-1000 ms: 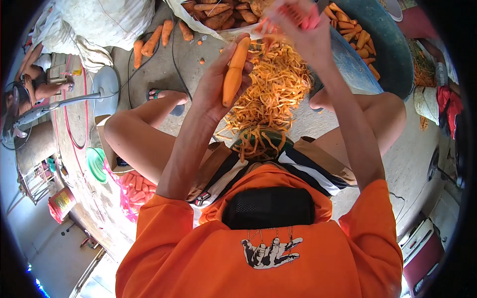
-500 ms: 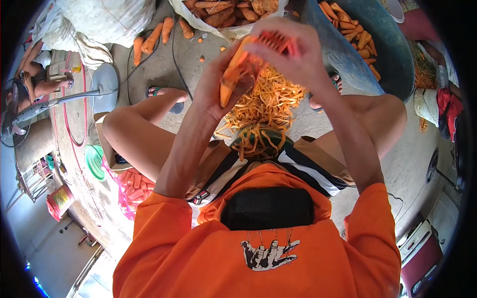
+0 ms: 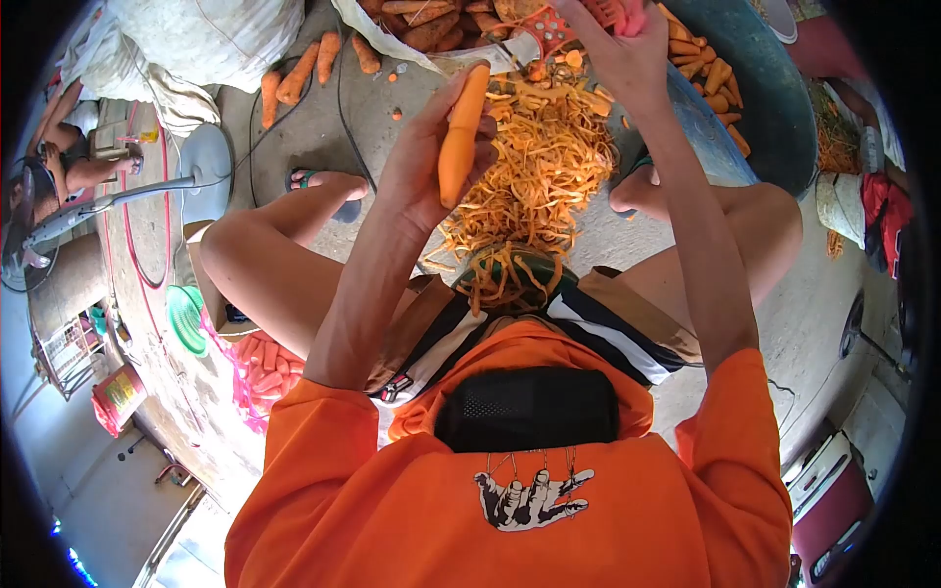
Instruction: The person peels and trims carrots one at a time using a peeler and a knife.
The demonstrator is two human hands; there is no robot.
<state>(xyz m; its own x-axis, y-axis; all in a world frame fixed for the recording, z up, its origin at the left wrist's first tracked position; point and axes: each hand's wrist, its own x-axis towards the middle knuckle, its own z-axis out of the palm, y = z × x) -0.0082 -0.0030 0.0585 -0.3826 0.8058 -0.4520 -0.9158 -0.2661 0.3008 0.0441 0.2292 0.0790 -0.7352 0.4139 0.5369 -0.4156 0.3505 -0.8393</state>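
My left hand [image 3: 420, 162] is wrapped round a smooth, peeled carrot [image 3: 461, 142], held tilted with one end pointing up and away from me. My right hand [image 3: 632, 69] is raised at the top of the view, apart from the carrot, with its fingers closed round a red peeler [image 3: 621, 16]. Part of the peeler is cut off by the frame's top edge. Below and between the hands lies a heap of orange carrot peelings [image 3: 539, 162], which runs back to a dark green rounded thing [image 3: 518, 272] between my legs.
A white sack [image 3: 392, 37] of unpeeled carrots stands ahead. Peeled carrots lie in a blue tub [image 3: 774, 108] at the right. Several loose carrots [image 3: 294, 83] are on the floor, near a fan [image 3: 208, 171] and cable. A pink bag [image 3: 257, 367] of carrots sits at left.
My right hand has moved up and right with the peeler, away from the carrot. The left hand still holds the carrot, now turned more upright.
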